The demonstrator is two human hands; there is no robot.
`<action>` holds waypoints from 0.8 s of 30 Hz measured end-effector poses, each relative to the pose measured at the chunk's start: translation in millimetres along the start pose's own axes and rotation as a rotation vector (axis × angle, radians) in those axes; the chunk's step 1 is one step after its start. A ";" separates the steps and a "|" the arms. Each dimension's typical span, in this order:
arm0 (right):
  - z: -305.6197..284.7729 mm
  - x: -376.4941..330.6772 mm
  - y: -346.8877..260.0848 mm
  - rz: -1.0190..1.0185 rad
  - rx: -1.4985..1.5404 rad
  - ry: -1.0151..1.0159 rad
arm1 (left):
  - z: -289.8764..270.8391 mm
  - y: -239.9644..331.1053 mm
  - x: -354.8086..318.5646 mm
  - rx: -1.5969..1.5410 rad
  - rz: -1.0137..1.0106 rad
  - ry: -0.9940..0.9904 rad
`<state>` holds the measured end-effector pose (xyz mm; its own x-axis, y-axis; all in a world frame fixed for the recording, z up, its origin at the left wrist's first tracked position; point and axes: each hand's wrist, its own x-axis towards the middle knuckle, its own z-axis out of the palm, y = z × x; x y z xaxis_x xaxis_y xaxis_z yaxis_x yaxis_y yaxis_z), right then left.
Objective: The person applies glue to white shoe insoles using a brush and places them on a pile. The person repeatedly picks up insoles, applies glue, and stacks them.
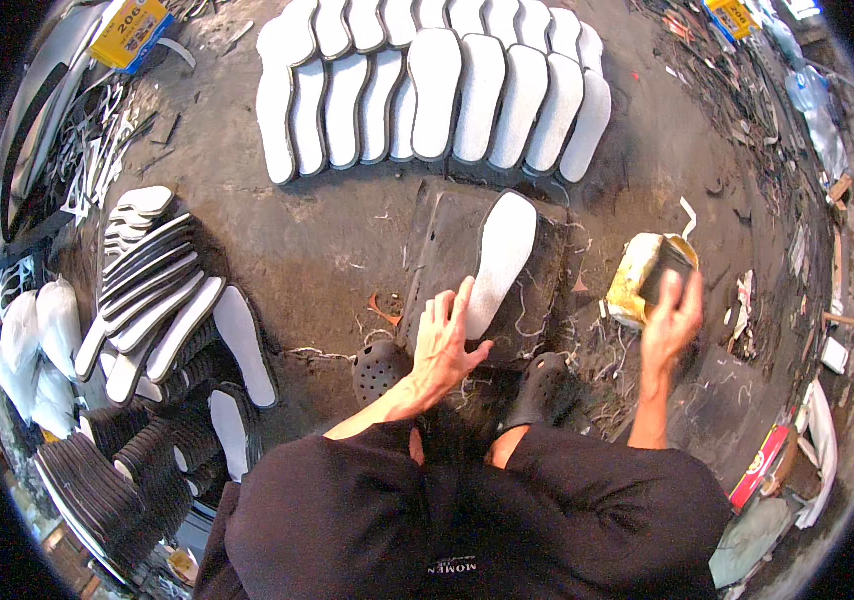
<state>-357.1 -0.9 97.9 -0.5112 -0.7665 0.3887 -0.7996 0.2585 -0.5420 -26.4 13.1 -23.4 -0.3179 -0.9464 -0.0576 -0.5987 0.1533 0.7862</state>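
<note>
A white shoe sole (pixel 502 250) with a thin dark edge lies on a dark, worn board (pixel 437 240) between my feet. My left hand (pixel 444 342) rests against the sole's near left side, its fingers stretched out and its thumb apart. To the right, my right hand (pixel 673 318) is at the mouth of a cut-open, yellow-stained container (pixel 637 282). Its fingers are bent and closed, and whatever they hold is hidden in the dark opening. A pale strip sticks up from the container's far rim.
Overlapping white soles (pixel 482 95) lie in two rows beyond the board. At left are fanned soles (pixel 162 290) and stacks of dark soles (pixel 107 490). Scraps (pixel 92 160) litter both sides. A yellow-and-blue box (pixel 130 35) stands far left, a red box (pixel 759 467) near right.
</note>
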 end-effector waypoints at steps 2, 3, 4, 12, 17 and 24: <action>-26.5 7.4 29.6 -0.087 -0.246 0.022 | 3.2 -1.2 -2.5 -0.002 -0.014 0.026; -34.9 -4.7 37.3 -0.067 -0.483 -0.045 | 0.3 -3.6 -3.4 -0.006 0.027 0.068; -41.5 -13.8 42.8 -0.097 -0.643 -0.174 | -6.2 -7.2 -3.9 -0.001 0.062 0.110; -75.9 -62.2 -5.1 -0.041 -0.427 -0.281 | -91.4 -51.9 125.2 0.044 0.131 0.659; -62.0 -49.4 -20.6 0.002 -0.370 -0.290 | -110.5 -72.9 213.8 0.048 -0.019 0.646; -57.8 -59.0 -4.0 0.026 -0.317 -0.249 | -93.6 -82.2 137.0 -0.057 -0.099 0.553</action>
<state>-341.9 77.3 120.2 -0.4722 -0.8661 0.1642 -0.8646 0.4188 -0.2775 48.1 -155.7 -38.3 0.1797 -0.9659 0.1865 -0.5603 0.0554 0.8264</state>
